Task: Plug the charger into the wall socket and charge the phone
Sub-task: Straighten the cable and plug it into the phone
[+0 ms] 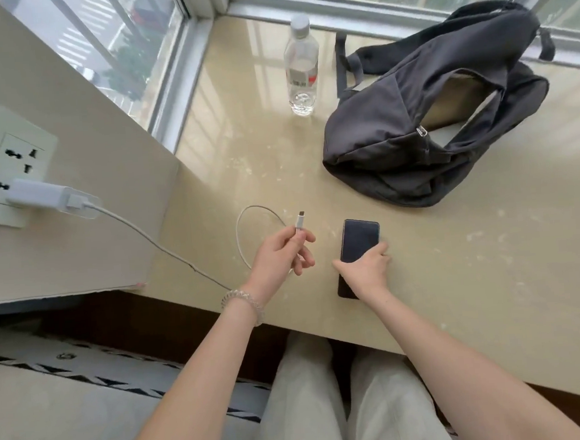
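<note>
From over the person's shoulder, the first half of the job looks finished: the white charger (36,196) sits in the wall socket (10,167) over at nine o'clock, pushed into the lower holes of the plate, and its white cable (153,241) runs down across the pale sill (457,276) toward the centre, looping once just behind the left hand. That left hand (279,255) is clenched lightly around the cable's plug (300,224), pinching it near the tip with the metal end pointing up toward twelve o'clock, clear of the surface. Just beside it at three o'clock lies the phone (359,242), dark screen up, flat on the sill, its long side running roughly from twelve to six. The right hand (366,269) rests over the phone's near half, fingers curled around its edges; it looks like a grasp being taken, though I cannot tell how firm it is. A water bottle (300,68) stands upright at twelve o'clock, and a slumped grey backpack (428,114) lies at two o'clock, both well apart from the work. What remains, I would judge, is mating plug and phone. To do it well, the right hand should lift or tilt the phone so its port faces the plug; the port's position is hidden under the hand. The left hand should turn the tip toward that end, line it up straight, and press in without bending, keeping slack in the loop so the cable does not tug the charger.
</note>
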`<state>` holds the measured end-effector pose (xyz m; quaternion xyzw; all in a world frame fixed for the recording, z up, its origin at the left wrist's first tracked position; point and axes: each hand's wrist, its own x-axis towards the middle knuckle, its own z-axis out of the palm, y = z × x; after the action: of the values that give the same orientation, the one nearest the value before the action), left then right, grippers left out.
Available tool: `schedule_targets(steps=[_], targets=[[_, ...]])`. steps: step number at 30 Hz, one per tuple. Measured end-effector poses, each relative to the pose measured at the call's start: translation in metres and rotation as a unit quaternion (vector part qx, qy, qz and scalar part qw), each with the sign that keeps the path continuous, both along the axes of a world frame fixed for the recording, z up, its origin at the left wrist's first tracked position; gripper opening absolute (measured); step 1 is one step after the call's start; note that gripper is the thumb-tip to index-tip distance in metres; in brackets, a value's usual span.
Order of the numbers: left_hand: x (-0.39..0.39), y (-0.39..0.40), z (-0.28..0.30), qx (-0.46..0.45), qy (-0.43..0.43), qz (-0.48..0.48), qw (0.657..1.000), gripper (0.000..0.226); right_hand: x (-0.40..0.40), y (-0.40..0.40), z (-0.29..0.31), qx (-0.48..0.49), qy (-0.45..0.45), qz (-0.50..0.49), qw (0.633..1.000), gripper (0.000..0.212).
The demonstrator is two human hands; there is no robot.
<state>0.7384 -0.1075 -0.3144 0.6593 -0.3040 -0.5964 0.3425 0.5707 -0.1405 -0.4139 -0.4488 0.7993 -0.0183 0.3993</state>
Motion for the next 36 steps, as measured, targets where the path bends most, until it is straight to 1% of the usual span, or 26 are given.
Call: schedule_targets(steps=[3, 5, 7, 8, 11, 12, 14, 15, 17, 18, 19, 21, 23, 27, 36], targets=[[-0.003, -0.008, 0.030, -0.008, -0.027, -0.016, 0.999, 0.027, -0.005, -0.006, 0.043, 0.004, -0.074, 0.000, 0.997, 0.069], [-0.009, -0.015, 0.055, -0.017, -0.030, -0.023, 0.999, 0.027, -0.010, -0.011, 0.079, 0.023, -0.129, -0.016, 0.991, 0.070], [-0.018, -0.021, 0.084, -0.041, -0.029, -0.034, 0.998, 0.027, -0.016, -0.018, 0.121, 0.038, -0.201, -0.050, 0.978, 0.074], [-0.024, -0.023, 0.099, -0.059, -0.032, -0.044, 0.997, 0.026, -0.020, -0.023, 0.142, 0.040, -0.242, -0.065, 0.967, 0.072], [-0.043, -0.025, 0.141, -0.110, -0.062, -0.068, 0.990, 0.026, -0.035, -0.033, 0.203, 0.038, -0.320, -0.085, 0.943, 0.036], [-0.051, -0.025, 0.154, -0.123, -0.068, -0.068, 0.988, 0.028, -0.041, -0.035, 0.221, 0.036, -0.340, -0.098, 0.935, 0.033], [-0.065, -0.022, 0.180, -0.151, -0.077, -0.068, 0.983, 0.031, -0.051, -0.038, 0.253, 0.031, -0.401, -0.138, 0.905, 0.042], [-0.072, -0.019, 0.192, -0.169, -0.090, -0.072, 0.979, 0.030, -0.056, -0.040, 0.268, 0.035, -0.438, -0.154, 0.885, 0.042], [-0.086, -0.013, 0.214, -0.212, -0.127, -0.082, 0.966, 0.028, -0.067, -0.041, 0.296, 0.043, -0.498, -0.187, 0.845, 0.027], [-0.093, -0.010, 0.224, -0.234, -0.144, -0.089, 0.957, 0.027, -0.074, -0.041, 0.307, 0.053, -0.512, -0.208, 0.832, 0.022], [-0.100, -0.005, 0.232, -0.256, -0.158, -0.098, 0.948, 0.027, -0.080, -0.040, 0.317, 0.062, -0.516, -0.230, 0.823, 0.022], [-0.115, 0.002, 0.245, -0.288, -0.175, -0.114, 0.934, 0.025, -0.092, -0.037, 0.332, 0.068, -0.516, -0.266, 0.812, 0.030], [-0.129, 0.009, 0.254, -0.302, -0.169, -0.117, 0.931, 0.025, -0.102, -0.032, 0.342, 0.061, -0.525, -0.283, 0.800, 0.033], [-0.153, 0.017, 0.264, -0.325, -0.178, -0.125, 0.920, 0.023, -0.114, -0.025, 0.352, 0.038, -0.547, -0.291, 0.784, 0.025], [-0.178, 0.025, 0.263, -0.320, -0.197, -0.115, 0.919, 0.029, -0.133, -0.013, 0.353, 0.035, -0.543, -0.316, 0.777, 0.028]])
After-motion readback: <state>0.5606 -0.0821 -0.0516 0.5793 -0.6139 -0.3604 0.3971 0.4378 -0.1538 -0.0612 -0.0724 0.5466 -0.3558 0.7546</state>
